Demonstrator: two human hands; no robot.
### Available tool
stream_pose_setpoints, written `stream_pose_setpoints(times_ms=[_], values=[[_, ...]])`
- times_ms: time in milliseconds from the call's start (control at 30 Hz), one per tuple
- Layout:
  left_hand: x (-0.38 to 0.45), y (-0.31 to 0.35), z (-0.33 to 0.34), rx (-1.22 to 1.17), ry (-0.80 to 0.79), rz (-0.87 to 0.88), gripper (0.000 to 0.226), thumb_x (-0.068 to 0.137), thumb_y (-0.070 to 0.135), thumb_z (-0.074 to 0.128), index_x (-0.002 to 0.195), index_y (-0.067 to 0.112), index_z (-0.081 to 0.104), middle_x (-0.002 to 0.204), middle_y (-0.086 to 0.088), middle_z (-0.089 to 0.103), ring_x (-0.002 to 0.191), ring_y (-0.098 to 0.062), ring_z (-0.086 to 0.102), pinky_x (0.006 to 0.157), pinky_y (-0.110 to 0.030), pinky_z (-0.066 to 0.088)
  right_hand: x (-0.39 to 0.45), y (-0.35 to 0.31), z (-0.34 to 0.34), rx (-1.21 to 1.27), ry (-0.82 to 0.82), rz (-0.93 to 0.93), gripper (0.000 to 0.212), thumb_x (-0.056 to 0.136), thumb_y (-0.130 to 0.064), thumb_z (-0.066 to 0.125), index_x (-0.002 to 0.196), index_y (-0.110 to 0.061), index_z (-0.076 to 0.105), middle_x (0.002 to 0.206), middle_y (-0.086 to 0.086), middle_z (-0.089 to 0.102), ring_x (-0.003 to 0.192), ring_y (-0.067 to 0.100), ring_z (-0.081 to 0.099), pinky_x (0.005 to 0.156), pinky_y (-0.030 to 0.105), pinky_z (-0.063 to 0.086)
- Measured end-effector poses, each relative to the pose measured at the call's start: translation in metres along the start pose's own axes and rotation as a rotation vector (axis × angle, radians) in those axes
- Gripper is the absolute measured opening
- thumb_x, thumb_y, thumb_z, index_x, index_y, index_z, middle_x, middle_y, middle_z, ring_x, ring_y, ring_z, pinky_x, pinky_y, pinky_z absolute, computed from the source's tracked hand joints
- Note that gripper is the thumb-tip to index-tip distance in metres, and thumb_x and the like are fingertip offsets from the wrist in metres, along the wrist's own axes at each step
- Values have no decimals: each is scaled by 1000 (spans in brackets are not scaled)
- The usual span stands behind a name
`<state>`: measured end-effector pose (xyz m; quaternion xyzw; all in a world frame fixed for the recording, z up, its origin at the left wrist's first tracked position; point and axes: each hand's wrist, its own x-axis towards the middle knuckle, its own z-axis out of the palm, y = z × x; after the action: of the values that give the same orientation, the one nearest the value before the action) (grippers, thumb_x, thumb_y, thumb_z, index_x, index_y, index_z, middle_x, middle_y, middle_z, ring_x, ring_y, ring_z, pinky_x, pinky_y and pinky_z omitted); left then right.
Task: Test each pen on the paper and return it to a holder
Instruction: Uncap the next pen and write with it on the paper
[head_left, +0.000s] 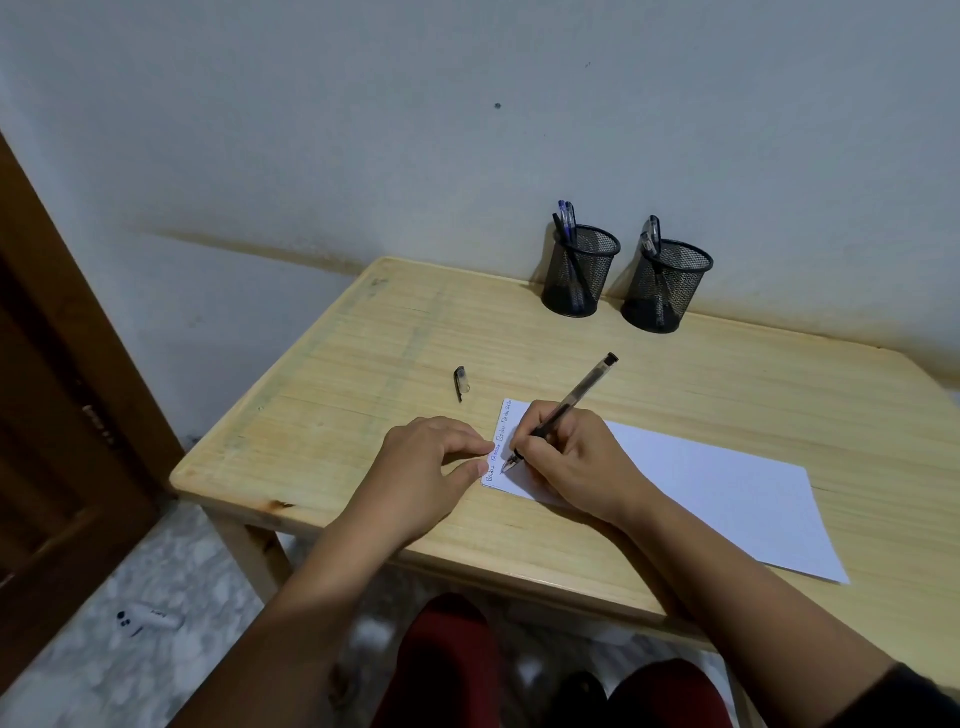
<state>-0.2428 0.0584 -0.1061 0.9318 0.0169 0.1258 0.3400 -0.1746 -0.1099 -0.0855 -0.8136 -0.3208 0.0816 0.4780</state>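
The right hand (566, 462) grips a black pen (563, 410), tip on the paper (701, 488); the left hand (431, 467) pins the sheet's edge; beyond it lies a cap (461, 382); past the right hand stand two mesh holders (581, 273)

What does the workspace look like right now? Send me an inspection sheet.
Surface: wooden table, against the wall.
Job's things: paper with handwriting at its left end; pen tip on it; cap lying apart; left holder and right holder, both with pens.
Clutter: nothing seen.
Grippers: right hand writing; left hand pinning the paper's edge.
Cables: nothing seen.
Surroundings: wooden door at left; small white object on the floor.
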Motion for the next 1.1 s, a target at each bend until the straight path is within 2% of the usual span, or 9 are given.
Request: stream_pose_setpoints(times_ms=[267, 500, 667, 767, 833, 900, 967, 1033, 1100], values=[[0, 2, -1, -3, 6, -1, 22, 84, 30, 64, 106, 30, 71, 114, 13, 66, 111, -3, 54, 99, -17, 34, 0, 0, 0, -29, 23, 1, 17, 88, -4, 50, 77, -3, 63, 61, -6, 56, 50, 2, 49, 50, 10, 36], [0, 3, 0, -7, 1, -17, 22, 85, 29, 64, 106, 29, 70, 115, 13, 65, 112, -4, 54, 99, -17, 35, 0, 1, 1, -27, 57, 15, 17, 87, -6, 50, 76, -5, 63, 70, 15, 63, 56, 8, 48, 53, 15, 36], [1, 6, -4, -69, -23, -65, 19, 83, 27, 66, 100, 30, 72, 107, 15, 68, 100, 3, 57, 83, -3, 35, 0, 1, 1, -23, 76, 27, 16, 86, -9, 50, 77, -6, 62, 72, 16, 62, 58, 10, 48, 53, 14, 36], [17, 15, -14, -275, 142, -214, 12, 83, 25, 64, 92, 28, 72, 89, 8, 71, 81, -3, 65, 66, -4, 42, 1, 0, 1, 93, 159, 61, 14, 88, -6, 49, 79, -6, 60, 59, 4, 53, 54, 8, 45, 52, 14, 36], [41, 14, -16, -233, 244, -250, 14, 86, 25, 59, 97, 27, 68, 88, 5, 67, 74, -7, 62, 57, -5, 40, 3, -3, -1, 219, 231, 86, 14, 89, -3, 47, 80, -7, 58, 58, 3, 51, 55, 11, 46, 52, 17, 37], [66, 12, -17, -129, 194, -248, 22, 91, 26, 53, 111, 25, 63, 97, 4, 63, 78, -6, 59, 61, -10, 36, 5, -9, -6, 345, 276, 106, 16, 90, -3, 45, 80, -6, 58, 60, 7, 51, 54, 14, 44, 49, 19, 35], [86, 10, -16, -91, 81, -259, 31, 91, 26, 54, 121, 22, 58, 112, -4, 62, 91, -10, 63, 65, -12, 37, 8, -15, -13, 436, 305, 110, 20, 92, -6, 41, 82, -4, 59, 61, 10, 53, 52, 13, 44, 44, 19, 32], [100, 10, -14, 31, -11, -293, 34, 88, 26, 59, 122, 20, 59, 122, -4, 57, 112, -16, 56, 80, -18, 43, 12, -20, -20, 449, 323, 101, 25, 93, -9, 38, 85, -3, 60, 63, 9, 57, 51, 14, 46, 42, 21, 30], [109, 10, -12, 164, -39, -320, 26, 86, 23, 61, 111, 18, 65, 120, -6, 60, 115, -23, 53, 91, -29, 46, 15, -21, -25, 415, 344, 100, 22, 94, -8, 37, 89, -5, 59, 65, 9, 59, 51, 15, 49, 41, 22, 31]])
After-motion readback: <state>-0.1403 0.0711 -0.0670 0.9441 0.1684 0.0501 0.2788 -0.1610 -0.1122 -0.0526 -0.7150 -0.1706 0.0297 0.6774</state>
